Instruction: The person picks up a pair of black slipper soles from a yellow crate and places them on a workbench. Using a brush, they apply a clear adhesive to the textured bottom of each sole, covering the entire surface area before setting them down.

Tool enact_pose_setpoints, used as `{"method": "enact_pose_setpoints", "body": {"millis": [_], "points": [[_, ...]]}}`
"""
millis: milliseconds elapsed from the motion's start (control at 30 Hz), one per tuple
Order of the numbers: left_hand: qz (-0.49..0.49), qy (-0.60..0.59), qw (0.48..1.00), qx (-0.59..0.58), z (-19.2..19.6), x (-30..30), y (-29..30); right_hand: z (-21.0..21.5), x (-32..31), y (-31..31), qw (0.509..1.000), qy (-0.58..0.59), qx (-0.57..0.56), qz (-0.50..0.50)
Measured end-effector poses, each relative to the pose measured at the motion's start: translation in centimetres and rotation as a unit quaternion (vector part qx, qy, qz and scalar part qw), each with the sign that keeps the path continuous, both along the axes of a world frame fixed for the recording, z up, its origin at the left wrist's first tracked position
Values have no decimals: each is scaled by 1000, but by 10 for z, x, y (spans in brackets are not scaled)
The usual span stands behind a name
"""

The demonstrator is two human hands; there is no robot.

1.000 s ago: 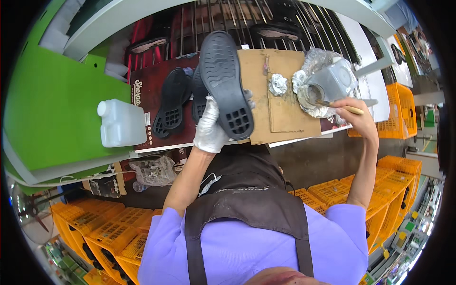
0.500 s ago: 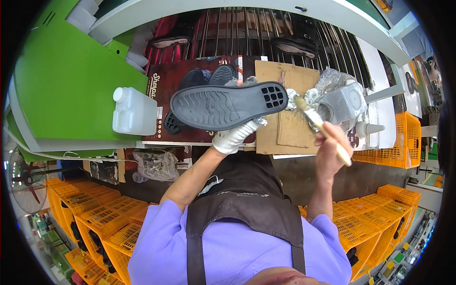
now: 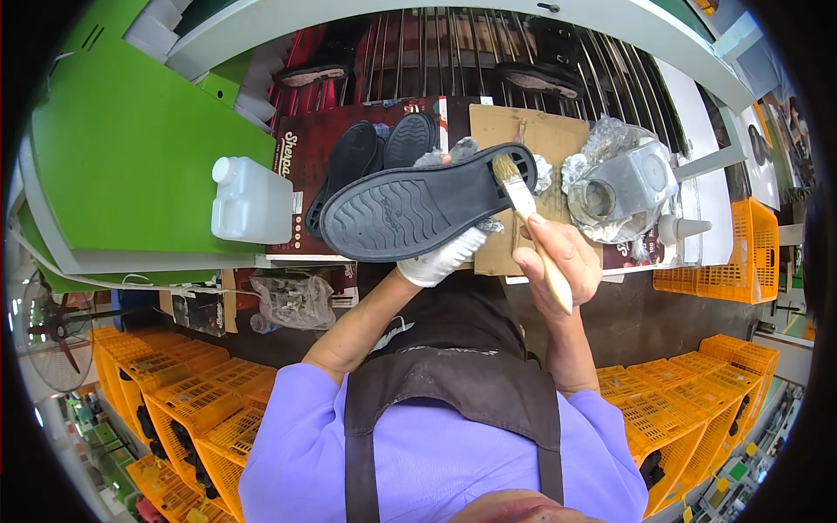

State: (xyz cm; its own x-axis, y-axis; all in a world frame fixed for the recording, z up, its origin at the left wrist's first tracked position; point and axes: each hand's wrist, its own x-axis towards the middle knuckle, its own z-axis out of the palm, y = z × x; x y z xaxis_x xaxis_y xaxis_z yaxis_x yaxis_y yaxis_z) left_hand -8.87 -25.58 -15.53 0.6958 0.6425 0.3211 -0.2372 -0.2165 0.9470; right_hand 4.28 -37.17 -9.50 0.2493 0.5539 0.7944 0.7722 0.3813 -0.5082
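Sole (image 3: 384, 213) was in the air over the workbench's near edge, toe toward the left end, heel toward the right, bottom face up. It spanned the join between the red board (image 3: 296, 166) and the cardboard (image 3: 484, 124).

Left hand (image 3: 440, 263), gloved, had it from underneath, fingers curled around mid-sole; glove showed at both long sides. Right hand (image 3: 565, 257), bare, had fingers closed on the handle of a flat brush (image 3: 521, 199); bristles were over the gridded heel and looked to be touching.

Progress, my read: brushing at the heel was in hand, not done. Couldn't tell if the wavy tread had been brushed; no clear wet line between covered and bare parts. Part of the heel grid was hidden by the bristles.

Left over: more dark soles (image 3: 349, 161) lay on the red board, toward its far edge, no hand on them. Couldn't tell if they were done or waiting.

Supplies: clear plastic container (image 3: 632, 181) with a round opening lay on crumpled foil by the cardboard's right edge; nozzle bottle (image 3: 680, 229) near the bench's near right corner; white jug (image 3: 253, 207) near the left end.
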Motion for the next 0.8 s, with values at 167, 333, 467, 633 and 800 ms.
{"method": "enact_pose_setpoints", "body": {"millis": [167,333,467,633,800], "points": [[-10,-69,987,-145,5,0,-8,-4,-4,3,1000,-5,4,1],[56,-13,997,48,22,-4,-18,-8,-9,3,1000,-16,-11,11],[35,60,994,88,19,-7,-13,-11,-13,5,1000,-3,-4,21],[6,32,998,51,7,-5,-8,-12,-15,11,1000,-16,21,1],[28,-22,999,11,-5,-5,-12,-8,-17,10,1000,-16,-3,8]]}}
